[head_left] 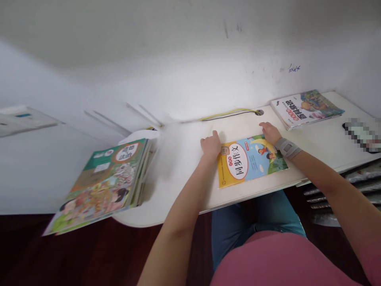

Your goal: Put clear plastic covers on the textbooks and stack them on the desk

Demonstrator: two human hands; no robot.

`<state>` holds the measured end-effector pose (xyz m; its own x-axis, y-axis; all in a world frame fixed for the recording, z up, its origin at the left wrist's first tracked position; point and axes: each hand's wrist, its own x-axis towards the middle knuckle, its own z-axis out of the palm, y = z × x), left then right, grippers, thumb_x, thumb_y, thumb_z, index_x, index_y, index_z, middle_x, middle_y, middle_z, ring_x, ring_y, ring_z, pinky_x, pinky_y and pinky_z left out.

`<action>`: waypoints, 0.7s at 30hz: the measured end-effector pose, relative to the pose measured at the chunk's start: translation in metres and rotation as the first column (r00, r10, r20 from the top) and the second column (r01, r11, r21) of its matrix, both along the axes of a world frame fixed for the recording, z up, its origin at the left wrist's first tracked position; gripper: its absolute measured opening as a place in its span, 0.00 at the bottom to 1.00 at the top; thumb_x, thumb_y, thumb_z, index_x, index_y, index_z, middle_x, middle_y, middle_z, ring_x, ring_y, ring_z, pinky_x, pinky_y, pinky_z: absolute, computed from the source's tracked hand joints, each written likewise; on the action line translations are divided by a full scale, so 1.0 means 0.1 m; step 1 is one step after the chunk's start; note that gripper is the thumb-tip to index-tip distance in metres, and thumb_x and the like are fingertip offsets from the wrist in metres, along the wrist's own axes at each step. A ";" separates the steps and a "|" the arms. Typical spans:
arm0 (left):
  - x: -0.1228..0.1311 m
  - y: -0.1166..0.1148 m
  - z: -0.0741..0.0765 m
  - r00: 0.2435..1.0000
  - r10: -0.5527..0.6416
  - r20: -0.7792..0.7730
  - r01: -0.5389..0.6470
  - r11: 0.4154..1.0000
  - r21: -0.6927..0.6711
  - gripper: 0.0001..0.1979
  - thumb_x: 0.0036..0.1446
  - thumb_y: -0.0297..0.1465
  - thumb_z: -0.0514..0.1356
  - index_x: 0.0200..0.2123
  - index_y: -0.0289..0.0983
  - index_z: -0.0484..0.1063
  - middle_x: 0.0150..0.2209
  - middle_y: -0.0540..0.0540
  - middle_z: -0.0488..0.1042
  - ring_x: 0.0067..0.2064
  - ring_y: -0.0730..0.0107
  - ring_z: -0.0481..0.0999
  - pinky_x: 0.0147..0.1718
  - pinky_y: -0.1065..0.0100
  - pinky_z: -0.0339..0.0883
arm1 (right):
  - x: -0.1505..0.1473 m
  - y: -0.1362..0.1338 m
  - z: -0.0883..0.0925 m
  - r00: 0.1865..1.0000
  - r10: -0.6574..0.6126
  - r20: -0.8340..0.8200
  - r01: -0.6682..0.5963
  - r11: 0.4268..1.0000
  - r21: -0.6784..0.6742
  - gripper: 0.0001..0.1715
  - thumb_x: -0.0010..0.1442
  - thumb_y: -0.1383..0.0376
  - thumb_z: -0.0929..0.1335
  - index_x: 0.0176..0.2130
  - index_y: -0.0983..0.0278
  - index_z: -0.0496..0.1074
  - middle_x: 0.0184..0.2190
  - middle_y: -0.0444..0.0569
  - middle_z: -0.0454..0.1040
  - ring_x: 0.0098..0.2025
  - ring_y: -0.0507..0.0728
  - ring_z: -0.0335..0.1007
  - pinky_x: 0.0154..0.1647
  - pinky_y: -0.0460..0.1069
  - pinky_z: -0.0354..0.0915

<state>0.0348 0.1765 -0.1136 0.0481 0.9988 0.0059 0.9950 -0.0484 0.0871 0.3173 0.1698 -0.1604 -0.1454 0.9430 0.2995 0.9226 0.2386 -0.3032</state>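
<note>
A yellow and blue book [250, 161] lies flat on the white desk [184, 167] in front of me. My left hand [210, 145] grips its far left corner with curled fingers. My right hand [270, 132], with a grey wrist band behind it, is closed over the book's far right corner. Both hands hold the far edge of the book.
A stack of green-covered books [104, 184] overhangs the desk's left front edge. Another stack of books [308, 107] lies at the far right by the wall. A yellow cable [229, 114] runs along the wall to a desk hole. A blurred dark item [361, 133] sits at the right edge.
</note>
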 end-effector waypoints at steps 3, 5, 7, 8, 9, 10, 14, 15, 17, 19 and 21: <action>0.11 -0.24 0.09 0.997 -0.074 -0.038 0.079 0.987 0.138 0.22 0.63 0.27 0.44 0.59 0.31 0.59 0.55 0.30 0.69 0.58 0.50 0.66 0.55 0.52 0.54 | -0.08 0.15 0.00 0.997 0.072 -0.009 -0.072 0.997 -0.003 0.24 0.59 0.73 0.56 0.52 0.69 0.66 0.42 0.57 0.71 0.42 0.59 0.67 0.47 0.53 0.63; 0.31 -0.45 0.07 0.972 -0.225 -0.060 0.233 0.953 0.194 0.24 0.65 0.32 0.42 0.63 0.32 0.55 0.63 0.33 0.60 0.65 0.53 0.56 0.60 0.52 0.48 | -0.09 0.19 0.01 0.994 0.106 -0.013 -0.106 0.994 0.002 0.23 0.59 0.73 0.56 0.51 0.69 0.67 0.41 0.56 0.71 0.42 0.59 0.67 0.48 0.54 0.64; 0.55 -0.65 0.00 0.930 -0.363 -0.055 0.367 0.926 0.093 0.30 0.66 0.41 0.40 0.65 0.31 0.52 0.67 0.35 0.53 0.68 0.49 0.49 0.62 0.50 0.47 | -0.08 0.20 0.01 0.992 0.126 -0.011 -0.126 0.992 0.008 0.22 0.59 0.73 0.56 0.50 0.69 0.67 0.41 0.57 0.71 0.43 0.60 0.67 0.48 0.54 0.64; 0.66 -0.72 -0.06 0.918 -0.394 -0.044 0.395 0.918 0.033 0.33 0.65 0.46 0.39 0.65 0.30 0.52 0.67 0.34 0.52 0.68 0.46 0.48 0.62 0.48 0.47 | -0.07 0.19 0.00 0.991 0.131 -0.008 -0.131 0.991 0.010 0.22 0.59 0.73 0.56 0.50 0.69 0.67 0.41 0.57 0.71 0.44 0.60 0.67 0.48 0.54 0.64; 0.74 -0.76 -0.11 0.914 -0.405 -0.032 0.406 0.914 0.003 0.36 0.64 0.49 0.37 0.66 0.29 0.51 0.68 0.34 0.50 0.68 0.44 0.47 0.62 0.46 0.46 | -0.06 0.19 0.01 0.991 0.132 -0.004 -0.132 0.991 0.010 0.22 0.59 0.73 0.56 0.50 0.69 0.67 0.42 0.57 0.71 0.44 0.60 0.67 0.48 0.54 0.64; 0.79 -0.76 -0.15 0.917 -0.397 -0.020 0.397 0.918 -0.012 0.39 0.63 0.51 0.36 0.66 0.29 0.50 0.68 0.34 0.49 0.68 0.43 0.47 0.62 0.45 0.45 | -0.04 0.18 0.01 0.992 0.129 0.000 -0.129 0.992 0.010 0.22 0.59 0.72 0.56 0.51 0.69 0.67 0.42 0.58 0.71 0.45 0.61 0.67 0.48 0.55 0.64; 0.82 -0.61 -0.26 0.963 -0.271 0.013 0.271 0.963 0.017 0.39 0.64 0.50 0.35 0.67 0.28 0.49 0.68 0.34 0.49 0.68 0.42 0.46 0.63 0.44 0.43 | 0.01 0.14 0.09 0.996 0.080 0.037 -0.080 0.997 -0.001 0.24 0.59 0.73 0.55 0.52 0.70 0.66 0.44 0.61 0.70 0.44 0.62 0.67 0.47 0.57 0.64; 0.80 -0.56 -0.27 0.968 -0.250 0.019 0.249 0.968 0.020 0.38 0.64 0.49 0.35 0.67 0.27 0.49 0.68 0.34 0.48 0.68 0.42 0.45 0.63 0.44 0.42 | -0.01 0.12 0.13 0.996 0.049 0.070 -0.050 0.999 0.003 0.25 0.59 0.74 0.55 0.54 0.71 0.65 0.45 0.63 0.70 0.45 0.63 0.67 0.46 0.57 0.63; 0.79 -0.50 -0.28 0.971 -0.236 0.035 0.236 0.972 0.023 0.38 0.64 0.48 0.35 0.67 0.27 0.48 0.68 0.34 0.48 0.68 0.41 0.44 0.63 0.44 0.41 | -0.13 0.07 0.23 0.989 -0.011 0.146 0.007 0.999 0.032 0.27 0.61 0.73 0.56 0.58 0.73 0.61 0.51 0.67 0.67 0.50 0.66 0.65 0.49 0.59 0.61; 0.80 -0.49 -0.29 0.970 -0.236 0.056 0.235 0.972 0.019 0.37 0.64 0.47 0.37 0.67 0.27 0.48 0.68 0.33 0.48 0.68 0.41 0.44 0.63 0.43 0.40 | -0.36 -0.03 0.30 0.981 0.010 0.192 -0.023 0.997 0.068 0.27 0.63 0.69 0.56 0.60 0.73 0.58 0.57 0.67 0.63 0.58 0.67 0.59 0.55 0.61 0.57; 0.78 -0.50 -0.28 0.965 -0.252 0.075 0.251 0.968 0.013 0.34 0.64 0.43 0.40 0.67 0.27 0.48 0.68 0.34 0.48 0.68 0.41 0.45 0.63 0.44 0.40 | -0.63 -0.18 0.32 0.970 0.155 0.188 -0.167 0.985 0.047 0.27 0.67 0.64 0.54 0.61 0.72 0.58 0.60 0.64 0.62 0.61 0.64 0.56 0.60 0.59 0.53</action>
